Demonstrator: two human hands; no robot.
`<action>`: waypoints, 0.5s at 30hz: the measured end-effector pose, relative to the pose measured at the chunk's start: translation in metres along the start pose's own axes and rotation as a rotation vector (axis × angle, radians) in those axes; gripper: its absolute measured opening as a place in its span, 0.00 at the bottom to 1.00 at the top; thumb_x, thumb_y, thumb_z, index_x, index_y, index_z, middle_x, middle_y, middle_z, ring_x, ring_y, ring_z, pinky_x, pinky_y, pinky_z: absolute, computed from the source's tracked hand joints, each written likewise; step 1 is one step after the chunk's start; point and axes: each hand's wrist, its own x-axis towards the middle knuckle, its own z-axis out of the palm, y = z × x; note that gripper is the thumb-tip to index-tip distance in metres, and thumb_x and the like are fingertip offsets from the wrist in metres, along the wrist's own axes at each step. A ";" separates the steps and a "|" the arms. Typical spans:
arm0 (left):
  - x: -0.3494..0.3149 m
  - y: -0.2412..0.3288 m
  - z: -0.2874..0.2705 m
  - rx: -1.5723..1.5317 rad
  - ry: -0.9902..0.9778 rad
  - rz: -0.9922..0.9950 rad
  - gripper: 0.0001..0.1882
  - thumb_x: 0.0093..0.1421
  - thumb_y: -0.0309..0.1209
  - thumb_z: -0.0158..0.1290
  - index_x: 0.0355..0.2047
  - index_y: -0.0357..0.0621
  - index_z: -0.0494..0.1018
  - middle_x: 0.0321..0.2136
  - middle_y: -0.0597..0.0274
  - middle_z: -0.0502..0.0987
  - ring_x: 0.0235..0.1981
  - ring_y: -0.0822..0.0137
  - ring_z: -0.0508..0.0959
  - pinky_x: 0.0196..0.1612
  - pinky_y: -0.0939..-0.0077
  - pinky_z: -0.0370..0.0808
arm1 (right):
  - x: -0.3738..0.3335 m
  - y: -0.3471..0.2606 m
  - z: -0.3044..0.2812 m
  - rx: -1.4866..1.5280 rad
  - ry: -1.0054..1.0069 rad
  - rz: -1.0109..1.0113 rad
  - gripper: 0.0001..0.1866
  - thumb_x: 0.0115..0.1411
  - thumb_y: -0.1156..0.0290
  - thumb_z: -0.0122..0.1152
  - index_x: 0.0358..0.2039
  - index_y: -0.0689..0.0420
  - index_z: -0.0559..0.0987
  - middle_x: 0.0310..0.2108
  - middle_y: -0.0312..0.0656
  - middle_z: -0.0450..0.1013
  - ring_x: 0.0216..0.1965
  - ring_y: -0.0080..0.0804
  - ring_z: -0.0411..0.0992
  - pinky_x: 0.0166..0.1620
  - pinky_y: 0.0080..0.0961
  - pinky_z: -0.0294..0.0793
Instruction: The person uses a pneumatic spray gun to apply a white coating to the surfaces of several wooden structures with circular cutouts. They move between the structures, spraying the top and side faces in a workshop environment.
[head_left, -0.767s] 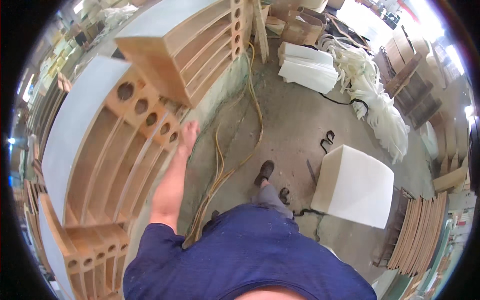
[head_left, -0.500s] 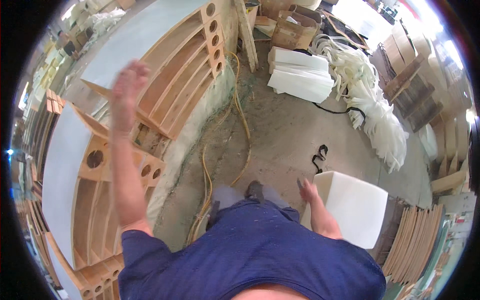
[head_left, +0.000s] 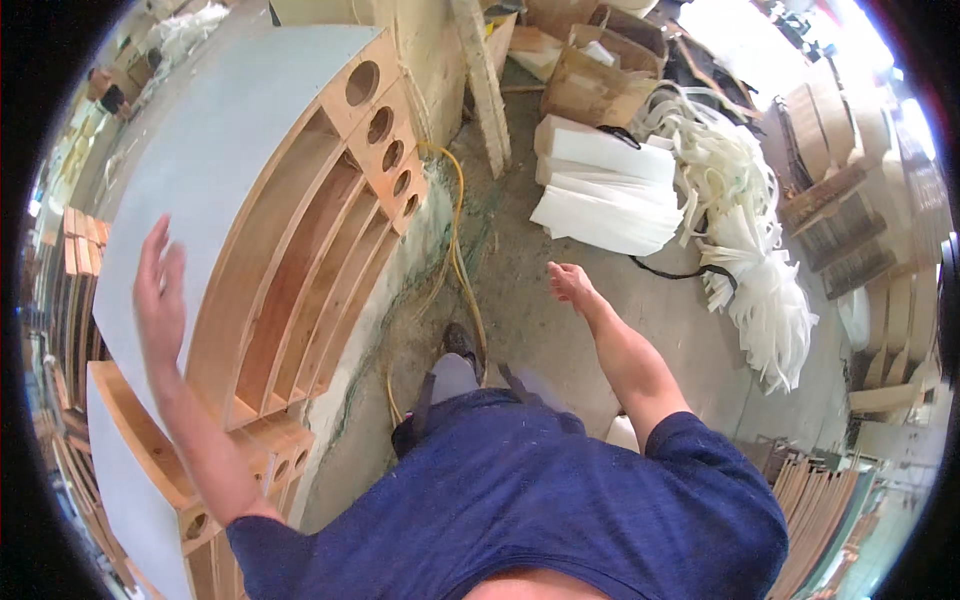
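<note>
My left hand [head_left: 160, 290] is raised over the pale grey outer panel [head_left: 250, 110] of a curved wooden frame [head_left: 300, 250], its fingers apart and nothing in them. I cannot tell whether it touches the panel. The frame has long curved slats and an end board with several round holes. My right hand [head_left: 570, 284] is in front of me above the concrete floor, apart from everything around it. Its fingers are curled together, and what they hold, if anything, is hidden. Beyond it lies a stack of white foam sheets [head_left: 610, 205].
A second curved frame [head_left: 290, 455] adjoins the first at the near left. Yellow hose [head_left: 460, 245] runs along the floor by my foot. White strips [head_left: 760, 290] lie heaped at the right. A cardboard box [head_left: 600, 80] and a leaning plank [head_left: 482, 90] stand at the back.
I have moved forward along the curved frames. My left hand has shifted left and lower in view; my right arm now reaches farther forward. The white block at the right is mostly behind my arm.
</note>
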 end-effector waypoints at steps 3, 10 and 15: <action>0.072 0.032 0.068 0.252 -0.052 0.039 0.28 0.66 0.43 0.48 0.62 0.42 0.61 0.61 0.46 0.63 0.64 0.55 0.61 0.65 0.61 0.56 | 0.062 -0.035 0.034 -0.118 -0.077 0.027 0.20 0.62 0.53 0.57 0.36 0.60 0.78 0.27 0.36 0.73 0.23 0.25 0.68 0.26 0.26 0.67; 0.153 0.004 0.162 0.617 -0.200 -0.038 0.34 0.61 0.44 0.53 0.63 0.41 0.58 0.63 0.43 0.59 0.65 0.45 0.57 0.65 0.55 0.55 | 0.278 -0.156 0.140 -0.353 -0.334 -0.270 0.24 0.62 0.53 0.55 0.48 0.59 0.78 0.34 0.41 0.77 0.31 0.31 0.74 0.36 0.31 0.74; 0.169 0.009 0.195 0.811 -0.168 -0.173 0.40 0.51 0.34 0.56 0.64 0.41 0.55 0.65 0.46 0.56 0.67 0.48 0.54 0.68 0.55 0.50 | 0.416 -0.236 0.251 -0.585 -0.421 -0.364 0.28 0.62 0.52 0.55 0.56 0.58 0.70 0.48 0.49 0.74 0.50 0.45 0.71 0.51 0.41 0.72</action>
